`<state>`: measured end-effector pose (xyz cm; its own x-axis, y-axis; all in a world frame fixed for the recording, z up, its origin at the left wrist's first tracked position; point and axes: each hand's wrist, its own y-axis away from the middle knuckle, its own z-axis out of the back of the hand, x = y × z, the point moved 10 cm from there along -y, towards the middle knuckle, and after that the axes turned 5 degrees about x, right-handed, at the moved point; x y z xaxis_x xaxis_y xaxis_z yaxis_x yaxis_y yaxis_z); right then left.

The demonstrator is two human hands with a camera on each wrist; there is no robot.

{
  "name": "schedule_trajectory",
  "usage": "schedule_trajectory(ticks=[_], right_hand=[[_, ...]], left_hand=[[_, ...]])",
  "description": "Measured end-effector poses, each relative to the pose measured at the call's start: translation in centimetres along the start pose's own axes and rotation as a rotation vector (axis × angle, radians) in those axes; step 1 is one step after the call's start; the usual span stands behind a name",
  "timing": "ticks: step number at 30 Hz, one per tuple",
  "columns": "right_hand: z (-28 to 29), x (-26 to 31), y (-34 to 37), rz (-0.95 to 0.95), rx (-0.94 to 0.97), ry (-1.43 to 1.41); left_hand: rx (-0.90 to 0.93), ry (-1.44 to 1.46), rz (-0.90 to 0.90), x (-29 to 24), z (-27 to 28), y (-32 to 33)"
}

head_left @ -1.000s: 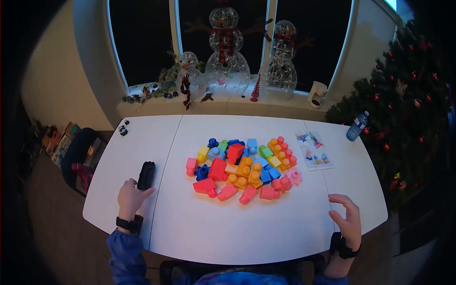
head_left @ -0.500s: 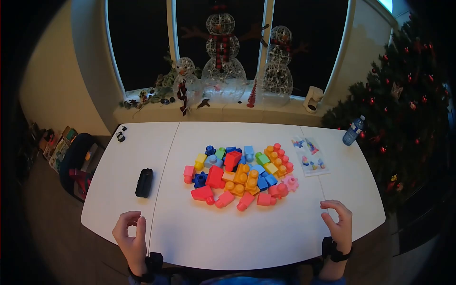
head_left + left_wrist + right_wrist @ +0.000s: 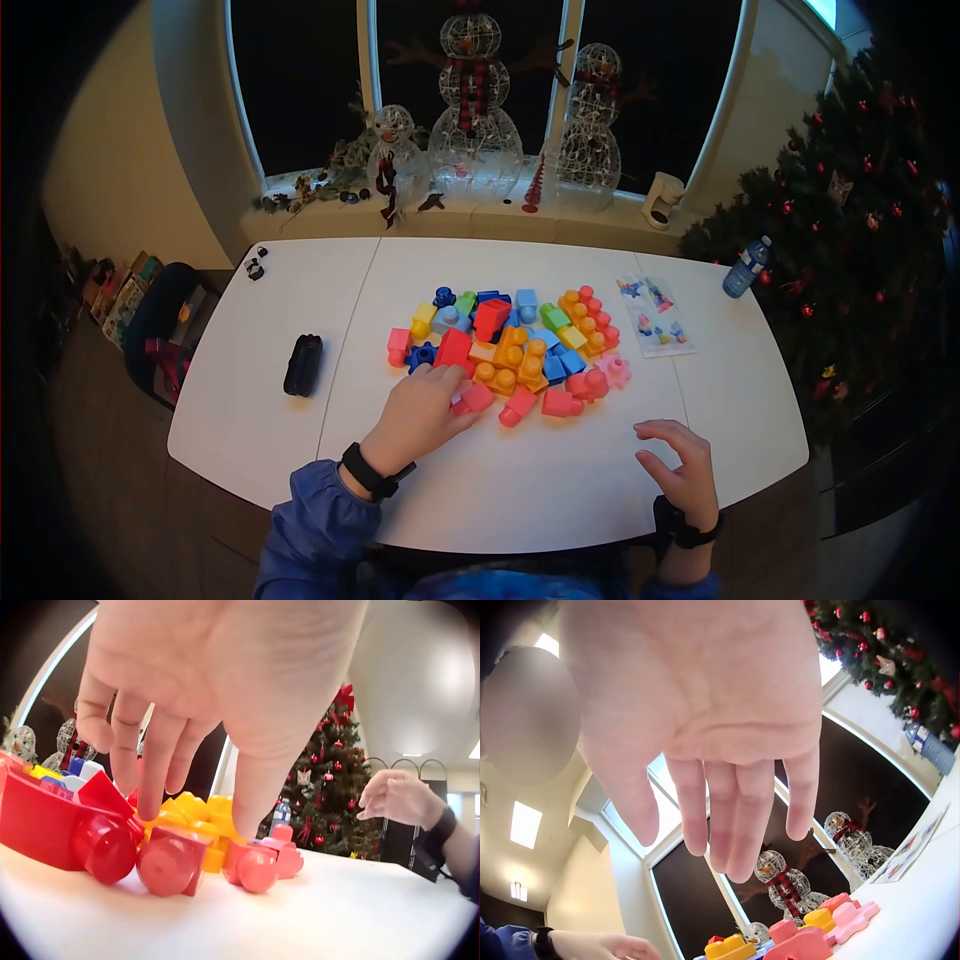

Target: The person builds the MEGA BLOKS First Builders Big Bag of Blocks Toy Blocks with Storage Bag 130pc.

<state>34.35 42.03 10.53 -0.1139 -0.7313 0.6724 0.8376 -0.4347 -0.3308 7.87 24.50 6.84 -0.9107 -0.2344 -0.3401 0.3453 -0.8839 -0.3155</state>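
A pile of toy building blocks lies mid-table, with orange blocks (image 3: 510, 362) at its centre and a red block (image 3: 491, 318) behind them. My left hand (image 3: 420, 408) is over the pile's front left, fingers spread downward around a pink block (image 3: 474, 399); in the left wrist view that pink block (image 3: 171, 861) stands below the fingers and thumb, and contact cannot be told. My right hand (image 3: 684, 472) hovers above the table's right side, fingers loosely bent, holding nothing. Palm and relaxed fingers of the right hand (image 3: 705, 727) fill the right wrist view.
A black case (image 3: 303, 365) lies on the left of the white table (image 3: 520, 500). At the right are a printed sheet (image 3: 656, 315) and a water bottle (image 3: 747, 267). Small black pieces (image 3: 256, 265) sit at the back left. Wire snowmen (image 3: 473, 110) stand behind.
My left hand has moved from beside the black case, back toward the table's front edge, then across to the blocks. My right hand has shifted slightly left.
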Motion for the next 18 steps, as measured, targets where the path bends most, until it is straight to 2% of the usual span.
schedule_trajectory(ticks=[6,9,15,18], right_hand=[[0.1,-0.5,0.8,-0.035,-0.006,0.003],[0.0,-0.5,0.8,-0.034,-0.002,-0.005],[-0.7,0.4,0.2,0.003,0.058,-0.034],[-1.4,1.4,-1.2,0.051,0.117,0.010]], left_hand=[[0.135,-0.149,0.024,0.1,-3.4,-1.0],[0.129,-0.131,0.049,1.0,-4.3,-0.8],[0.116,0.213,0.090,-0.4,0.4,1.7],[0.216,0.233,0.073,-0.9,-0.5,3.0]])
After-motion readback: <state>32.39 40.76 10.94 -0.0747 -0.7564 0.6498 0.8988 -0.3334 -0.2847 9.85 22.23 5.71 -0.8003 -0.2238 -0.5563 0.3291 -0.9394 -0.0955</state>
